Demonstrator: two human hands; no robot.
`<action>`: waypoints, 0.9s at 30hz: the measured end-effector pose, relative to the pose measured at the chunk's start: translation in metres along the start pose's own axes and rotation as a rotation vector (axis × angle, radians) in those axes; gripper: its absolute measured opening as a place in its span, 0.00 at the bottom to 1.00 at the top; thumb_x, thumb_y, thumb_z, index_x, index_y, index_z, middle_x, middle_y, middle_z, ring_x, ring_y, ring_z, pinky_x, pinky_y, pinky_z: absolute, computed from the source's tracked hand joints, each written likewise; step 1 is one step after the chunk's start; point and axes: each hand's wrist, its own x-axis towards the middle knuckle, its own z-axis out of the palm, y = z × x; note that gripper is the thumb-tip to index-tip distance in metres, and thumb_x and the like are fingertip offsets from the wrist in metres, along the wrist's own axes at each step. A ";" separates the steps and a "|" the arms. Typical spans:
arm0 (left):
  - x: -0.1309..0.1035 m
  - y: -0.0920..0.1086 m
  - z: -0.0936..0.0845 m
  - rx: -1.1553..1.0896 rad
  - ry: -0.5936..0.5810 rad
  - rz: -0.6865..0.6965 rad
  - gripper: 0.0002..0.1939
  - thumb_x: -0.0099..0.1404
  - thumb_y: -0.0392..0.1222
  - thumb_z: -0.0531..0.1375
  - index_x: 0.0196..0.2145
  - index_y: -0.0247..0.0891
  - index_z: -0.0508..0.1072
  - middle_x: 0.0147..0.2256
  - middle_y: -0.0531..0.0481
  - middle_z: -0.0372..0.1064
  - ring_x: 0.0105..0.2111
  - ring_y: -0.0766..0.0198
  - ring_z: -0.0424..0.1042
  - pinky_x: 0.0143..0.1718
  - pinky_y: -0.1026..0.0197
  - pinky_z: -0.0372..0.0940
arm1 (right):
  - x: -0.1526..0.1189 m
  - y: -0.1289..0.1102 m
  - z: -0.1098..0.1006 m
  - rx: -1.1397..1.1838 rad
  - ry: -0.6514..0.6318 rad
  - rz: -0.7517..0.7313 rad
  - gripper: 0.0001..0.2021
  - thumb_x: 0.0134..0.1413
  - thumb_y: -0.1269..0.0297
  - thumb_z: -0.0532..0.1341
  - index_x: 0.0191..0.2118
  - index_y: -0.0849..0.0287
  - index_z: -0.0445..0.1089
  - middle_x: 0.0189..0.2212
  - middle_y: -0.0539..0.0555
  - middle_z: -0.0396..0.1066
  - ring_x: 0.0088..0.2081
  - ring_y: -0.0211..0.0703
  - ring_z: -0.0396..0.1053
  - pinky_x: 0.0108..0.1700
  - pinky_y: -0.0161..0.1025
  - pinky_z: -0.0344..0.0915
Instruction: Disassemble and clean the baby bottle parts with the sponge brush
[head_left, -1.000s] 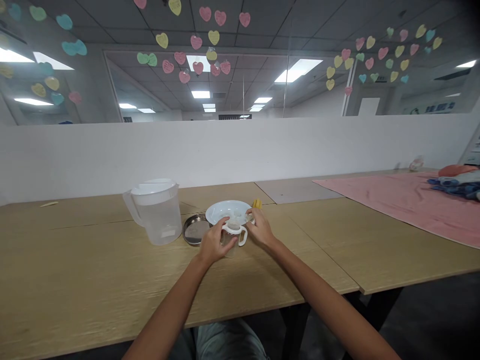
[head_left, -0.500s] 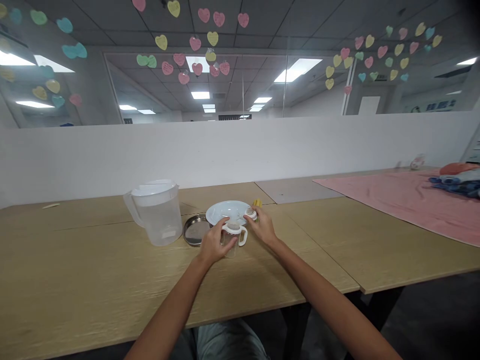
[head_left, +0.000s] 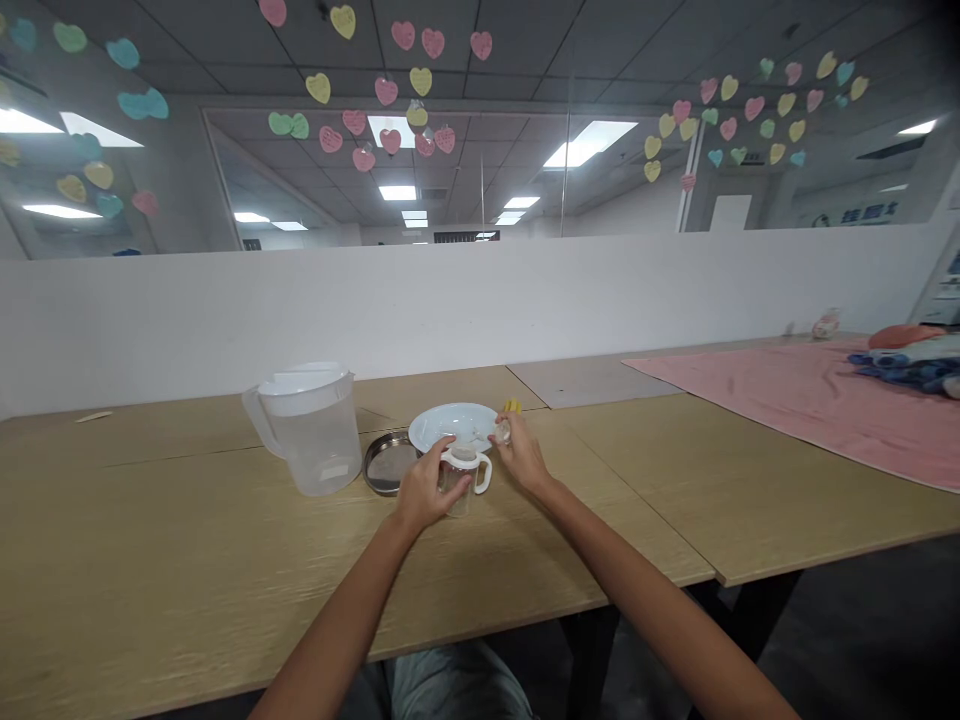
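Gripping a clear cup (head_left: 469,463) with the left hand (head_left: 424,490), clamped round its left side, thumb along the near face. Holds the cup upright at the near middle of the tabletop (head_left: 247,560), white rim uppermost and white handle pointing right. Pinches a small clear piece (head_left: 502,432) between thumb and fingers of the right hand (head_left: 523,458), just to the far right of the cup and apart from its rim; perhaps a lid or knob, but too small and half hidden to name for sure.

Has a white plate (head_left: 431,425) just beyond the cup, partly covered from view by both hands. Has a shallow round metal tray (head_left: 390,465) just left of the plate. Farther left, has a translucent pitcher (head_left: 322,440) standing upright near the tray, with a white lid on top and the handle pointing left. Shows a bit of something yellow (head_left: 512,406) just beyond the right hand, near the plate's right rim.

Toward the far right, shows a pink cloth (head_left: 750,390) laid flat, with a heap of orange, white and blue fabric (head_left: 907,355) on its right part. Farther back, shows a grey panel (head_left: 589,385) left of the cloth, a white wall (head_left: 480,310) behind, and heart-shaped notes (head_left: 386,91) higher up.
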 end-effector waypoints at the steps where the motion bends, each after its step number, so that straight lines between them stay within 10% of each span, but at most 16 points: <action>1: 0.000 0.000 0.000 0.001 0.000 0.000 0.27 0.59 0.52 0.57 0.53 0.36 0.59 0.34 0.47 0.72 0.30 0.61 0.72 0.34 0.61 0.66 | 0.000 0.000 -0.001 -0.036 -0.005 -0.031 0.13 0.57 0.64 0.52 0.47 0.59 0.64 0.42 0.58 0.66 0.44 0.50 0.62 0.47 0.45 0.61; 13: 0.000 0.002 -0.001 0.004 -0.003 -0.001 0.27 0.60 0.51 0.56 0.53 0.35 0.59 0.32 0.48 0.72 0.29 0.62 0.72 0.34 0.61 0.66 | -0.001 -0.008 -0.005 -0.349 -0.135 -0.115 0.22 0.60 0.69 0.48 0.60 0.51 0.57 0.43 0.59 0.61 0.44 0.48 0.60 0.47 0.44 0.58; 20: 0.000 0.003 -0.002 -0.004 0.000 -0.007 0.27 0.59 0.52 0.56 0.53 0.36 0.59 0.33 0.48 0.72 0.30 0.61 0.72 0.34 0.61 0.66 | 0.001 -0.008 -0.002 -0.074 0.034 0.039 0.16 0.54 0.57 0.56 0.44 0.62 0.62 0.39 0.59 0.62 0.42 0.49 0.62 0.42 0.43 0.62; 27: 0.001 0.004 -0.003 -0.058 -0.006 -0.028 0.29 0.56 0.50 0.59 0.53 0.40 0.57 0.41 0.46 0.72 0.32 0.61 0.74 0.35 0.59 0.68 | -0.001 -0.007 0.006 0.153 -0.057 0.043 0.13 0.55 0.55 0.55 0.40 0.58 0.63 0.40 0.56 0.65 0.42 0.45 0.65 0.45 0.43 0.62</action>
